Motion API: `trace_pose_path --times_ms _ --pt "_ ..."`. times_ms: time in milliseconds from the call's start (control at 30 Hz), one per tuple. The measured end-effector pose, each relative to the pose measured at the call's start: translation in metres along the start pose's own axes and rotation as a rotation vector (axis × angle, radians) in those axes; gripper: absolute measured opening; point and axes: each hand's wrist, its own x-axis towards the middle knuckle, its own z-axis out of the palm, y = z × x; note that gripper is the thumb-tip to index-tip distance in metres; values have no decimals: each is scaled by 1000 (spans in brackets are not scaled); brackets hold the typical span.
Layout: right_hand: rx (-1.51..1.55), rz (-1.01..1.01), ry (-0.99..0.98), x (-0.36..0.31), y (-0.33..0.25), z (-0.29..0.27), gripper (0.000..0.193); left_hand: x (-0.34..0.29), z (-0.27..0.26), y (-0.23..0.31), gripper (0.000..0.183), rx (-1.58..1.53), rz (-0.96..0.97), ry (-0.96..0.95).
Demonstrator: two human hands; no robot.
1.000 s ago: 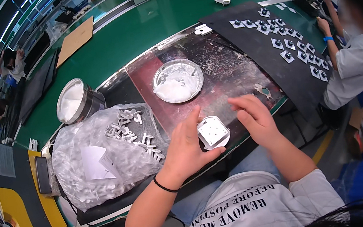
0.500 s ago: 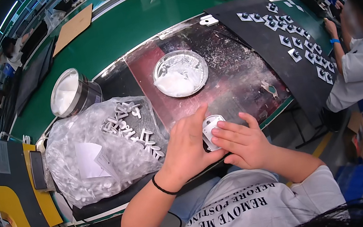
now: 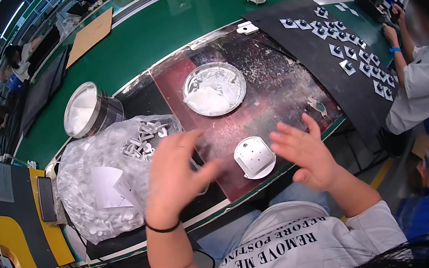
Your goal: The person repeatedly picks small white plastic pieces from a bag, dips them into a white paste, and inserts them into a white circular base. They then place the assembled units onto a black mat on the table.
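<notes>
A white rounded housing plate (image 3: 255, 158) with small holes lies on the dark red work board (image 3: 210, 145) near its front edge. Just right of the plate, my right hand (image 3: 305, 151) is raised with fingers spread and nothing in it. My left hand (image 3: 175, 169), blurred a little, hovers over the right side of a clear plastic bag (image 3: 81, 180) filled with white parts; its fingers are apart and hold nothing. Several white pegs with flat heads (image 3: 141, 141) lie on the bag beyond that hand. Behind the plate stands a round silver dish (image 3: 240, 92) with a white paste-like mass (image 3: 209, 99).
A tin of white material (image 3: 93, 110) tilts behind the bag. A phone (image 3: 46, 198) rests at the left. On the right, a black mat (image 3: 307, 55) bears rows of small parts, with a co-worker (image 3: 419, 67) beside it. A green conveyor belt (image 3: 170, 17) runs across the back.
Both hands have let go of the white plate, which now lies flat on the board. My left hand has moved left over the bag; my right hand has shifted slightly right.
</notes>
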Motion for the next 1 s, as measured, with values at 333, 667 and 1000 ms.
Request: trace_pose_path --times_ms 333,667,1000 --pt "-101 -145 -143 8 -6 35 46 -8 -1 -38 25 234 -213 -58" --pt "75 -107 125 16 4 9 36 2 -3 -40 18 146 -137 152" --pt "210 -54 73 88 -21 18 23 8 46 -2 10 -1022 -61 305"
